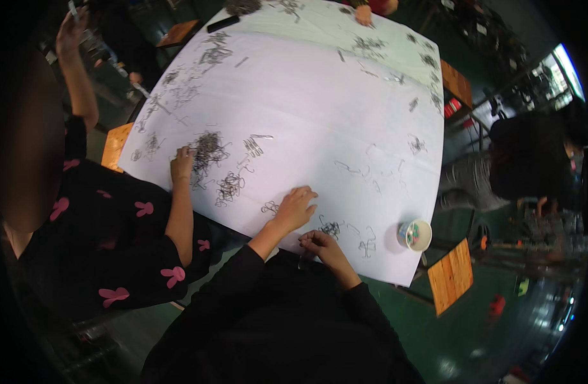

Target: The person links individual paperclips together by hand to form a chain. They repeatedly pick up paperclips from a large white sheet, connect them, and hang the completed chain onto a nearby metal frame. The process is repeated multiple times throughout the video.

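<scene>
My left hand lies palm down over the white-covered table near its front edge, fingers stretched and apart. Beside its wrist is a small tangle of bent wire pieces. At the table's edge, to the right and closer to me, my right hand is closed in a pinch. What looks like a thin bent wire piece hangs faintly below those fingertips. A dark heap of wire hooks sits just beyond the right hand. Several looser wires are scattered to its right.
A paper cup stands at the right corner. On my left, a co-worker's hand touches a large wire heap. Another person's hand rests at the far edge. Wooden stools surround the table; a black phone-like object lies far left.
</scene>
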Tool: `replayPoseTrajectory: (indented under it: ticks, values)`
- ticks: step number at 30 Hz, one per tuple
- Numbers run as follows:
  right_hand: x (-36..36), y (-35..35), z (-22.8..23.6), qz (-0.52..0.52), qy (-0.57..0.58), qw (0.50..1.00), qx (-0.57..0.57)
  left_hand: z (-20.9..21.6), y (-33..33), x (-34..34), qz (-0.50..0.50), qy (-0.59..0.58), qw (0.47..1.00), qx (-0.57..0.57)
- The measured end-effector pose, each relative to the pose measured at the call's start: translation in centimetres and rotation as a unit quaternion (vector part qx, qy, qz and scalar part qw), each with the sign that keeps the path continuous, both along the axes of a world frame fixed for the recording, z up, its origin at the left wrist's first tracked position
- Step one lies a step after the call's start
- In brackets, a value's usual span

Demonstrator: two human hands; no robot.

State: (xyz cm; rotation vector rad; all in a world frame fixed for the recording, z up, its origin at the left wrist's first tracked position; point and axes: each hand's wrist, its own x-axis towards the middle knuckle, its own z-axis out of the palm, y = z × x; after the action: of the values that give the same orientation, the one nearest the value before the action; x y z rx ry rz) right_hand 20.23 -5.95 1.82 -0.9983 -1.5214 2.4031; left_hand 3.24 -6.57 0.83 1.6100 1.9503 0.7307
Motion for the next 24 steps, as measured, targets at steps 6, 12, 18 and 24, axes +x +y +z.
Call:
replayPoseTrajectory:
  ticks: [6, 12, 18, 24]
  values:
    - [3.2, -0.2, 0.6, -0.040, -0.019, 0.999, -0.023, -3.7, 1.8, 0.9, 0.039, 0.050, 0.998, 0.027]
    - [8.5, 3.2, -0.8, -0.116, -0.021, 0.992, 0.054, -6.7, 5.7, 0.0, 0.106, 0.154, 0.977, 0.100]
    - [11.1, 4.8, -1.6, -0.164, -0.058, 0.984, 0.029, -6.8, 6.8, -0.3, 0.101, 0.198, 0.969, 0.108]
    - [9.6, 7.2, -1.2, -0.070, -0.088, 0.993, 0.045, -5.9, 6.8, -0.1, 0.109, 0.179, 0.972, 0.102]
